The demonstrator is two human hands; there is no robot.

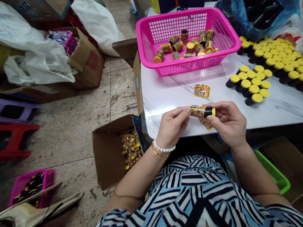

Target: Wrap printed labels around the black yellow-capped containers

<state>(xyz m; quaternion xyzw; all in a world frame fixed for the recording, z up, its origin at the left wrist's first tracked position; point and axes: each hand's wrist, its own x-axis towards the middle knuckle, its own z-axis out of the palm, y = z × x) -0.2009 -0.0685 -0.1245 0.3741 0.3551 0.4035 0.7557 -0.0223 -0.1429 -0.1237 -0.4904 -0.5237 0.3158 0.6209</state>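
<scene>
Both of my hands are closed on the same small item over the table's front edge. My left hand (175,123) pinches the end of a printed label sleeve (197,111), which covers part of a black bottle (208,111) with a yellow cap. My right hand (231,121) grips the capped end of that bottle, which lies sideways with its cap to the right. Beneath it, a few flat printed sleeves (205,123) lie on the table, partly hidden by my fingers. Farther back is another small stack of flat sleeves (202,91).
A pink basket (191,64) with several labelled bottles stands at the back of the white table (165,93). Black bottles with yellow caps (252,81) stand in rows on the right, near a blue bag (233,11). Left below, a cardboard box (108,155) holds labelled bottles.
</scene>
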